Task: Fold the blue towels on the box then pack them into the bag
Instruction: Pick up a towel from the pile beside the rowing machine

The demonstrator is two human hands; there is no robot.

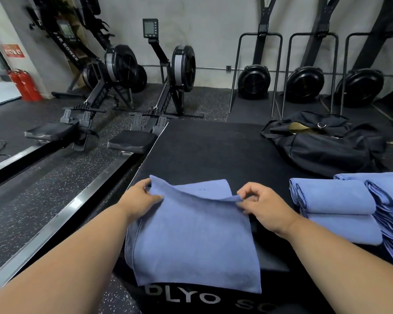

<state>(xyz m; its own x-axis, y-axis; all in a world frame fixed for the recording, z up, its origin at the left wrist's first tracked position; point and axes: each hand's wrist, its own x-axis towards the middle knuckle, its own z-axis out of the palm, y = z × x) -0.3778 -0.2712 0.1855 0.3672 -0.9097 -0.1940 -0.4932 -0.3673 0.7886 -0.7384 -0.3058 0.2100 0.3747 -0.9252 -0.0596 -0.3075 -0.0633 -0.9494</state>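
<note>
The black box [209, 150] carries everything — a black bag [322, 143] at its far right, folded towels [340, 211] stacked nearer. At the near edge lies a blue towel [191, 234], soft, half-folded. The left hand [141, 200] and right hand [263, 207] each pinch a lifted corner.

A gym room is shown, closed at the back by a pale grey wall [209, 30]. The floor [43, 200] is covered in black rubber flecked with white. Two air rowers [123, 71] are stood against the wall at the left, their seats [132, 141] set nearer on long rails. Three black fan machines [254, 81] in metal frames are lined along the right. Two red fire extinguishers [25, 86] are placed beside a bright doorway at far left.
</note>
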